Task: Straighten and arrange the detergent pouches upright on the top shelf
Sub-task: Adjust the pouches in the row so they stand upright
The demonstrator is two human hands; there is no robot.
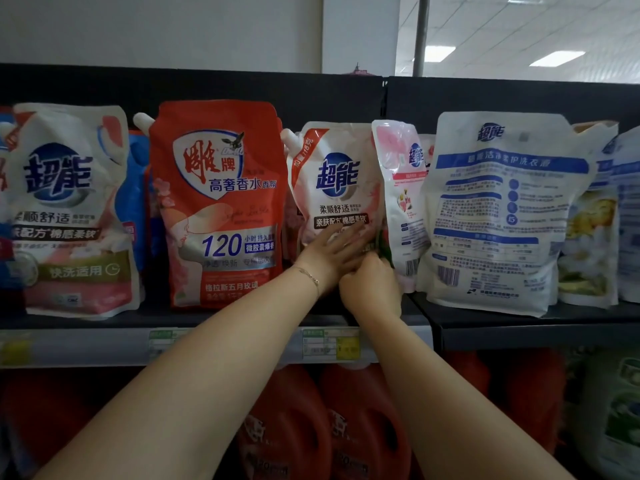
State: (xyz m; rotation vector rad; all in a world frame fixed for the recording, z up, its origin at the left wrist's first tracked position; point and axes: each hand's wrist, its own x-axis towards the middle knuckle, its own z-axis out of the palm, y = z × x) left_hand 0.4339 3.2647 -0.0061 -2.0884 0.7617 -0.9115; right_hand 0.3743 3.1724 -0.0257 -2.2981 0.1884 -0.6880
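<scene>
Red marks the tallest pack on the top shelf [156, 317]: the red pouch [221, 202] stands upright, facing front. Left of the red pouch a pink-and-white pouch [69, 209] leans a little, and a blue pouch [138, 188] is tucked behind, between the two. Just right of the red pouch stands a small pink pouch [336, 181], upright and facing front, its spout just beside the red pouch's edge. The left grip [332, 254] lies flat on the lower front of this small pink pouch, fingers straight and spread, clasping nothing. Next rightward from the red pouch, the right grip [372, 282] has its fingers curled on the bottom edge of a narrow pouch [401, 202], which is turned nearly edge-on and presses against the small pink pouch. Farther right of the red pouch a big white pouch [502, 209] shows its printed back. Beyond that come a yellow-flowered pouch [588, 244] and a blue-and-white pouch [628, 216] at the frame's edge. Below the red pouch run price tags [329, 344] and, lower down, red bottles [287, 427].
</scene>
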